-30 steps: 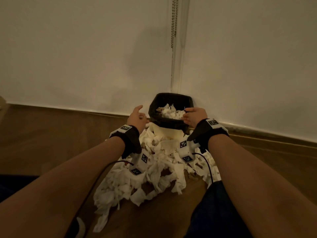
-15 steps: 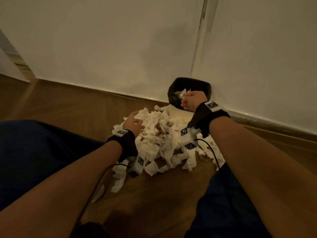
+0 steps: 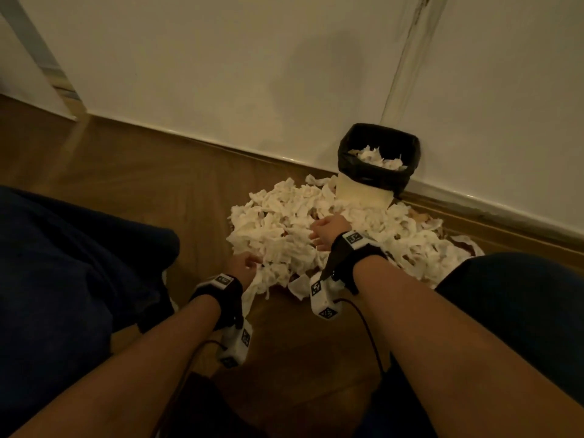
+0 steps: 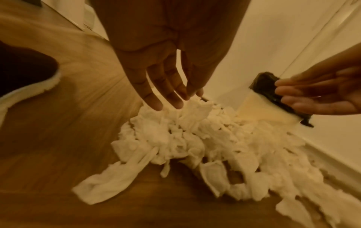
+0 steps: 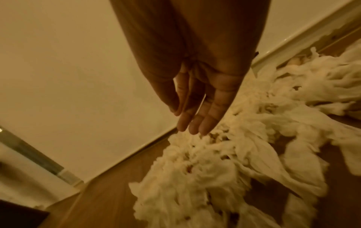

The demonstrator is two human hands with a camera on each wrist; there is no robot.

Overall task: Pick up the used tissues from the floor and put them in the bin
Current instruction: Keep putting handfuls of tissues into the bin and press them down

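A big heap of crumpled white tissues (image 3: 290, 235) lies on the wooden floor in front of a small bin (image 3: 377, 165) lined with a black bag, which holds some tissues. My left hand (image 3: 243, 263) hovers at the heap's near left edge, fingers straight and empty (image 4: 166, 98). My right hand (image 3: 325, 230) is over the middle of the heap, fingers straight and together, holding nothing (image 5: 195, 123). The same tissues (image 4: 195, 138) fill the left wrist view, and the tissues (image 5: 215, 162) spread under the right palm.
The bin stands against the white wall (image 3: 221, 74) by the skirting board (image 3: 474, 203). My dark-clothed knees (image 3: 63, 263) flank the heap on both sides. A shoe with a white sole (image 4: 25, 86) rests on the floor to the left. Bare wooden floor (image 3: 126, 159) lies left of the heap.
My right hand has left the bin's rim and come down over the heap. My left hand has drawn back to the heap's near edge. The view has swung left and down.
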